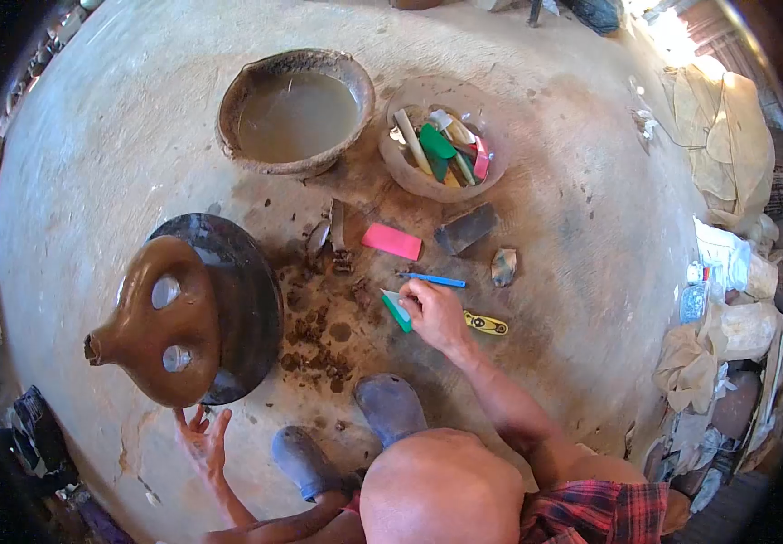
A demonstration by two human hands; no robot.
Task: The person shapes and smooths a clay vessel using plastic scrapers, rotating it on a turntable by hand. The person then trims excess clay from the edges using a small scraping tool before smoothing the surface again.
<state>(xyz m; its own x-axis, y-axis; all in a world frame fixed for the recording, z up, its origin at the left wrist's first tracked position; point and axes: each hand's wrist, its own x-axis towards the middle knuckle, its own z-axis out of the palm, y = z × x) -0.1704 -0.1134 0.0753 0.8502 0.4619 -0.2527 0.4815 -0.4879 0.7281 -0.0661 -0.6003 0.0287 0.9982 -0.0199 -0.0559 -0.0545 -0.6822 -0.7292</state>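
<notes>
A brown clay vessel (129,331) with two round openings and a narrow neck pointing left lies on a dark round wheel (260,308). My left hand (203,444) is just below its lower edge, fingers spread, holding nothing. My right hand (437,315) is closed on a pale flat piece (391,296), over a green flat piece (397,315) near the floor. Just above that hand is a blue-handled tool (437,280); a yellow tool (487,324) lies to its right. A pink rectangle (391,242) is farther up.
A bowl of cloudy water (228,118) stands at the upper middle, beside a shallow bowl of tools (396,172). A dark block (466,228) and a small stone-like piece (504,267) lie below. Clay crumbs (319,349) are right of the wheel. Bags and cloths (736,335) line the right side.
</notes>
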